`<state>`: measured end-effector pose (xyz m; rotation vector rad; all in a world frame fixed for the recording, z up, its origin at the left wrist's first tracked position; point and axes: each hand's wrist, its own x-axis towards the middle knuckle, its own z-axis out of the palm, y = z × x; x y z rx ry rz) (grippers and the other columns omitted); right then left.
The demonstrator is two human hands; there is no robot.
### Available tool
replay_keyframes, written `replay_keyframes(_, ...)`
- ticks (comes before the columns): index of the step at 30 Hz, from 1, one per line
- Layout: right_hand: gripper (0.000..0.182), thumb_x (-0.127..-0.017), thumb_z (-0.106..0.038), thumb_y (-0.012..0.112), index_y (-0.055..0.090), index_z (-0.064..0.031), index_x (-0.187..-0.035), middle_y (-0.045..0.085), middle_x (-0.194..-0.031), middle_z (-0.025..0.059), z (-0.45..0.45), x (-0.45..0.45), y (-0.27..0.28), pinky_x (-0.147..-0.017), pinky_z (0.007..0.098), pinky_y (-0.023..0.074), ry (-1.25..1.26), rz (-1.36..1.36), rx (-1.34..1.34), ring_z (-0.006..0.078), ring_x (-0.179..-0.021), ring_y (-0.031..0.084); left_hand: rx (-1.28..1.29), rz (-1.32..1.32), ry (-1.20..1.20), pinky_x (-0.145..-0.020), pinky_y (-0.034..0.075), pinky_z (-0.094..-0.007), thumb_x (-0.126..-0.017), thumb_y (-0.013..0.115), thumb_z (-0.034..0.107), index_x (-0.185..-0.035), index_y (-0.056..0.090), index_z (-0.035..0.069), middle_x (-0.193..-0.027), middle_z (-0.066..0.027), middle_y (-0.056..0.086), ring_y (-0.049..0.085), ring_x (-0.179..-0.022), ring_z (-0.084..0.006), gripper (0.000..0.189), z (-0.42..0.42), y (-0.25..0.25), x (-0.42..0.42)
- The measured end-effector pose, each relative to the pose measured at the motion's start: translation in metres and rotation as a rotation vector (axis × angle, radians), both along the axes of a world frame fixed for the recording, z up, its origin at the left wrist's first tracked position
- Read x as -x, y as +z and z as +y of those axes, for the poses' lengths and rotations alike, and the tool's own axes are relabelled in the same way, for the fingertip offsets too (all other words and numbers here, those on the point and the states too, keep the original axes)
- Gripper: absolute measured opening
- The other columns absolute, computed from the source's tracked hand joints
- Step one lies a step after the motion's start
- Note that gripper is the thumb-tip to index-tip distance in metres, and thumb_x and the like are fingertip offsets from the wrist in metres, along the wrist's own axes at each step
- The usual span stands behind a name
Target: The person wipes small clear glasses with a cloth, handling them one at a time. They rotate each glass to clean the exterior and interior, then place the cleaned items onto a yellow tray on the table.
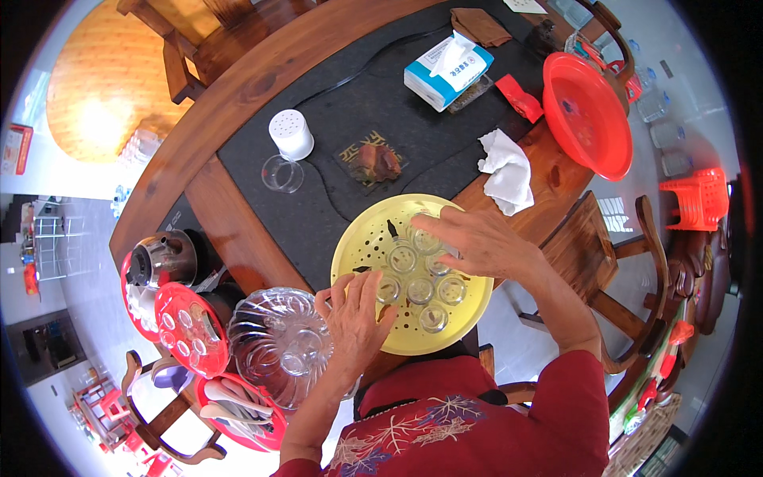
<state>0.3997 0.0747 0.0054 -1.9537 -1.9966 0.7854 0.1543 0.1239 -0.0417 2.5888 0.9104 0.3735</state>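
Note:
A round yellow plastic colander tray (363,229) lies at the near edge of the tea table, bearing several small clear glass cups, one of them a cup (420,291) near its middle. My left hand (357,316) reaches over the tray's left rim, its fingertips beside a glass cup (388,290); whether they grip it I cannot tell. Over the upper right of the tray is my right hand (477,241), fingers bent around a clear glass (424,239), partly hiding it and a neighbouring cup (440,262).
Left stand a ribbed glass bowl (256,322), a red tray of small cups (205,358), a steel kettle (179,256) and a red basin of utensils (277,438). Beyond are a white perforated container (291,134), a clear glass (282,174), tissues (438,80), a crumpled white cloth (506,173) and a red basin (596,119).

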Motion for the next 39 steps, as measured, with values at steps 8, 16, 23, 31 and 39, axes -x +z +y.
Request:
replay_keyframes(8, 0.061, -0.076, -0.017, 0.067, 0.044, -0.0139, -0.133, 0.056, -0.091, 0.0101, -0.018, 0.009, -0.006, -0.065, 0.0402, 0.0484, -0.145, 0.039, -0.055, 0.0296, -0.081, 0.061, -0.044, 0.025, 0.043, -0.093, 0.023, -0.0472, -0.066, 0.078, 0.025, -0.112, 0.059, 0.013, -0.102, 0.0001, 0.064, 0.055, -0.102, -0.0193, 0.051, -0.007, -0.006, 0.002)
replay_keyframes(16, 0.062, -0.075, -0.016, 0.07, 0.046, -0.0117, -0.132, 0.058, -0.096, 0.0116, -0.041, 0.01, 0.007, -0.065, 0.0396, 0.0489, -0.287, 0.08, -0.243, 0.0304, -0.081, 0.061, -0.073, -0.085, 0.027, -0.092, 0.022, -0.0478, -0.066, 0.075, 0.021, -0.104, 0.064, 0.014, -0.103, 0.0023, 0.063, 0.056, -0.1, -0.0179, 0.041, -0.023, 0.011, 0.019)
replay_keyframes(23, 0.059, -0.068, 0.001, 0.072, 0.053, -0.0044, -0.123, 0.058, -0.092, 0.014, -0.045, 0.033, 0.003, -0.068, 0.035, 0.0497, -0.307, 0.141, -0.376, 0.0257, -0.076, 0.058, -0.117, -0.269, 0.021, -0.094, 0.02, -0.0459, -0.06, 0.077, 0.02, -0.103, 0.064, 0.017, -0.106, 0.0033, 0.063, 0.057, -0.101, -0.0176, 0.045, -0.049, 0.013, 0.056)
replay_keyframes(31, 0.05, -0.069, 0.003, 0.07, 0.056, -0.0003, -0.117, 0.054, -0.087, 0.0134, -0.033, 0.059, 0.002, -0.066, 0.0332, 0.0472, -0.25, 0.221, -0.316, 0.0248, -0.075, 0.056, -0.07, -0.468, 0.42, -0.097, 0.021, -0.0424, -0.058, 0.083, 0.019, -0.105, 0.058, 0.011, -0.105, -0.0023, 0.063, 0.058, -0.098, -0.0178, 0.054, -0.057, 0.018, 0.114)
replay_keyframes(39, 0.037, -0.073, -0.005, 0.07, 0.059, -0.0033, -0.109, 0.057, -0.092, 0.012, -0.032, 0.072, -0.009, -0.064, 0.0333, 0.049, -0.234, 0.157, -0.301, 0.028, -0.076, 0.059, -0.094, -0.374, 0.509, -0.097, 0.022, -0.0394, -0.058, 0.081, 0.015, -0.113, 0.049, 0.01, -0.102, -0.0064, 0.062, 0.058, -0.097, -0.0197, 0.064, -0.047, 0.003, 0.137)
